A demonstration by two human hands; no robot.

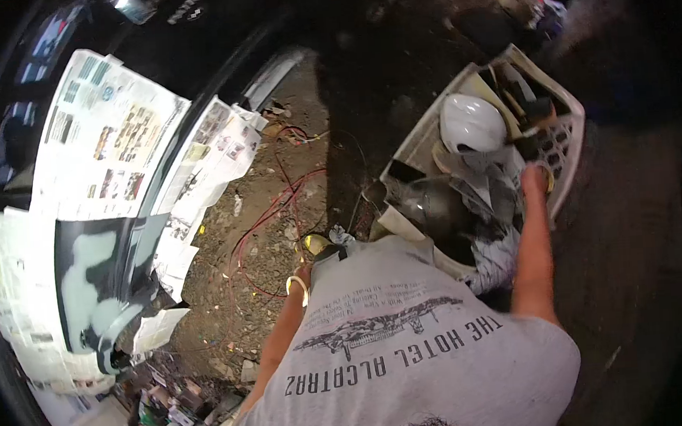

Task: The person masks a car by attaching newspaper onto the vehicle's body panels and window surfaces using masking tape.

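My right hand (536,179) is inside the right side of a pale plastic crate (571,111). Its fingers curl at a yellowish ring-like edge (549,175) beside the crate's perforated wall; what they hold is too small to make out. Close by are crumpled clear and grey plastic sheeting (491,184) and a glossy white rounded shell (471,123). My left hand (304,274) hangs low beside my grey shirt (410,326), a pale ring (297,287) around its wrist. Its fingers are mostly hidden, near a yellowish shoe tip (316,244).
At left stands a dark car body partly covered with newspaper sheets (114,141), a whitish patched panel (91,279) showing between them. A red hose (260,237) loops over the rubble-strewn dirt floor (221,298). Mixed clutter (173,407) lies at lower left.
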